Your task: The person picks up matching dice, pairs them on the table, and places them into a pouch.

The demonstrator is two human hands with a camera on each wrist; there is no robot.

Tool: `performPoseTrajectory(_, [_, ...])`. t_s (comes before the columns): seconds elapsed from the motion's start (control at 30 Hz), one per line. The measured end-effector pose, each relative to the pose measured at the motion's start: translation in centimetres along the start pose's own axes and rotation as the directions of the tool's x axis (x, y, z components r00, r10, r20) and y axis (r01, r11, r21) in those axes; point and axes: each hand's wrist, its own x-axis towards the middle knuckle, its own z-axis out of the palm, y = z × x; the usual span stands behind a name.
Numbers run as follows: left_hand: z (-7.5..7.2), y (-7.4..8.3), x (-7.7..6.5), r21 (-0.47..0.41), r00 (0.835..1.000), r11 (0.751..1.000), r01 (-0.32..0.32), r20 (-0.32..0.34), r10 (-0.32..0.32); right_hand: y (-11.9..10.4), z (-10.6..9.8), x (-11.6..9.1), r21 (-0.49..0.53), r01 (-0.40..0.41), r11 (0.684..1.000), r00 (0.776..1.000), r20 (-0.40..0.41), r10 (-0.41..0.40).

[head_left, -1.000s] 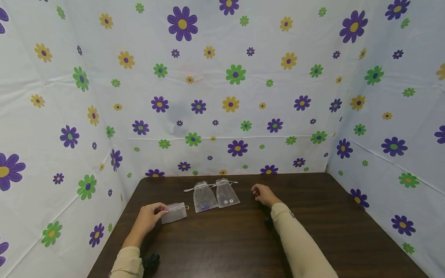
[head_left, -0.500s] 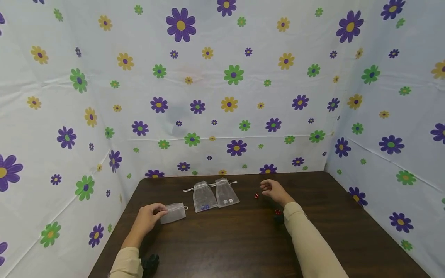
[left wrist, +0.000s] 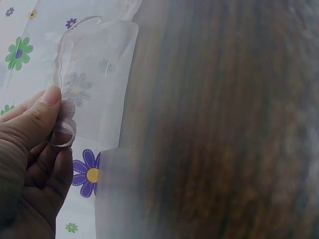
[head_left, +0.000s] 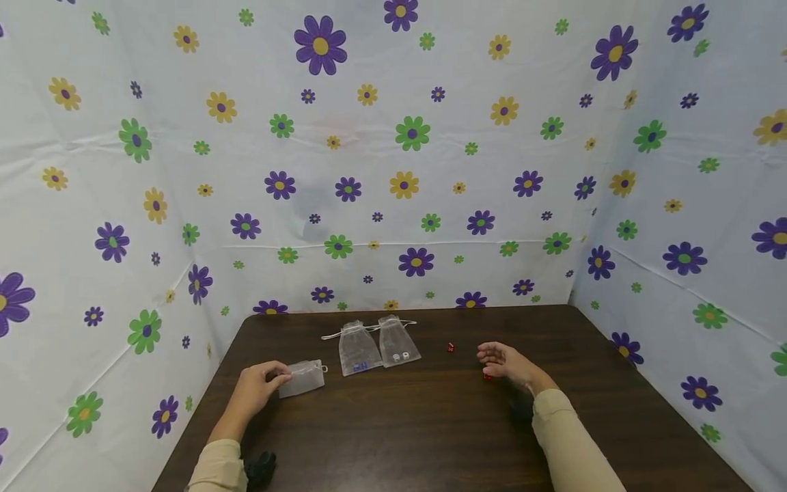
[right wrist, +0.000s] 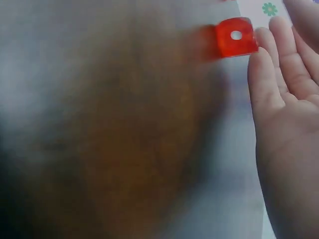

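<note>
My left hand (head_left: 251, 391) pinches a sheer white drawstring bag (head_left: 302, 378) between thumb and fingers at the table's left. In the left wrist view, the thumb presses on the gathered edge of the bag (left wrist: 97, 94). On the right, my right hand (head_left: 513, 367) hovers with relaxed fingers beside a red die (head_left: 488, 376), partly hidden by it. The right wrist view shows that die (right wrist: 236, 37) near the fingertips, with one white pip facing the camera; whether they touch I cannot tell. A second red die (head_left: 451, 347) lies farther back.
Two more sheer drawstring bags lie at the back middle: one (head_left: 358, 350) has blue dice in it, the other (head_left: 398, 342) white dice. Their white cords spread sideways. The dark wooden table (head_left: 393, 437) meets flower-print sheets (head_left: 369, 157) at the back and sides.
My right hand has left the farther red die on the table and moved right and nearer, beside the other die. The left hand keeps its pinch on the bag.
</note>
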Motion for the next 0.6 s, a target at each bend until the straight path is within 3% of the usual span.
performPoseTrajectory(0.07, [0.1, 0.0, 0.1, 0.003, 1.0, 1.0, 0.006, 0.005, -0.006, 0.3, 0.3, -0.4, 0.018, -0.006, 1.0, 1.0, 0.012, 0.006])
performPoseTrajectory(0.3, [0.2, 0.2, -0.1, -0.005, 1.0, 1.0, 0.008, 0.001, -0.008, 0.3, 1.4, -0.6, -0.11, 0.022, 0.994, 1.0, 0.011, -0.021])
performPoseTrajectory(0.6, [0.5, 0.2, -0.3, -0.001, 1.0, 1.0, 0.011, 0.001, -0.011, 0.6, 1.5, -0.4, -0.096, -0.004, 0.995, 0.999, -0.039, 0.0])
